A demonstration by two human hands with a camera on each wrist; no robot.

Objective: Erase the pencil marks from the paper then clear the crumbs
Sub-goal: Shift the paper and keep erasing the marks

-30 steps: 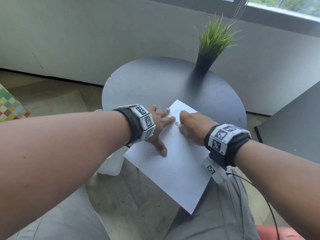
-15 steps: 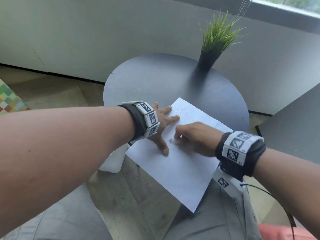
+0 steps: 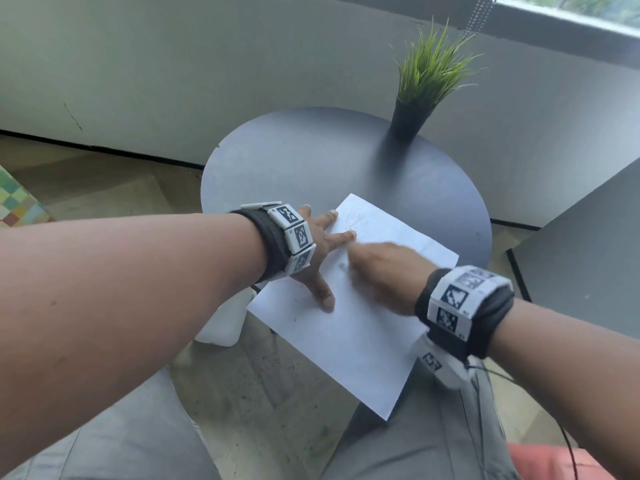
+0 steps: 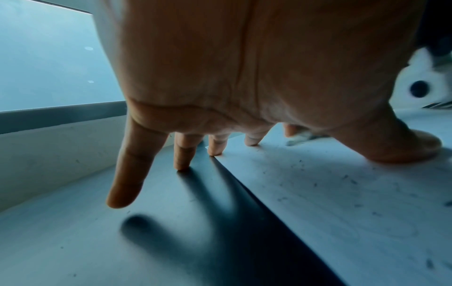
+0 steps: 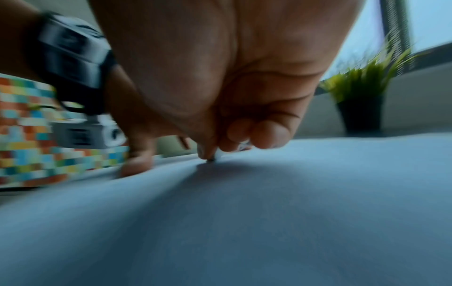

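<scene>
Head view: the paper (image 3: 353, 317) lies slantwise over the near edge of the round bench (image 3: 311, 161), its near corner hanging off past the rim. The left hand (image 3: 320, 252) is spread flat, fingers straight, pinning the sheet's left edge, thumb pressed further in. The right hand (image 3: 384, 275) is blurred with motion in the middle of the sheet, fingers bunched. Faint pencil marks (image 3: 353, 221) remain near the far corner, so the erasing looks unfinished; a plant (image 3: 422, 84) stands at the bench's far edge, well clear.

Left wrist view: the fingertips (image 4: 215, 149) straddle the sheet's edge, some on paper and some on the bench, and the thumb bears down on the sheet. Dark crumbs (image 4: 352, 181) speckle the paper. To do this well, keep that hold close to the rubbing spot (an unsupported sheet buckles or tears) and shift it toward the far corner when the strokes go there.

Right wrist view: the right grip is narrow, thumb and fingers pinched on a small eraser (image 5: 216, 154) whose tip touches the paper. Short strokes with light pressure, worked away from the holding hand, seem safest. The overhanging part is best left unrubbed.
</scene>
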